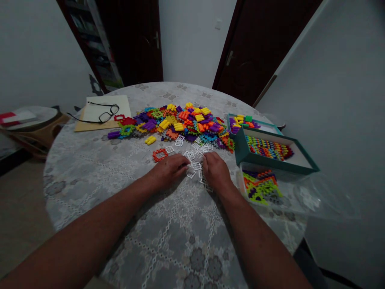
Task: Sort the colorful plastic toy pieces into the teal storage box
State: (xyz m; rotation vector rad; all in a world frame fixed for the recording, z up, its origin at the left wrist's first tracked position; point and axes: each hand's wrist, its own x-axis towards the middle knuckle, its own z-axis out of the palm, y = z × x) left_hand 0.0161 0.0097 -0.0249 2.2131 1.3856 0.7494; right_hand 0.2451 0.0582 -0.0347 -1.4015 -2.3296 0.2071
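Observation:
Both hands rest on a round table (90, 168) covered with a grey lace-patterned cloth. My left hand (169, 168) lies knuckles up with fingers curled, its tips touching a cluster of small white square plastic pieces (194, 160). My right hand (214, 169) is curled the same way, covering some of the white pieces. What the fingertips grip is hidden. Beyond the hands spreads a pile of colourful interlocking plastic pieces (183, 122). A red square frame piece (160, 154) and a yellow piece (150, 140) lie apart, left of the white ones.
A teal box (270, 160) with sorted coloured pieces stands at the right, a clear tray (261, 186) of pieces in front of it. Black glasses (104, 114) lie on a beige pad (120, 105) at the back left. Dark doors stand behind the table.

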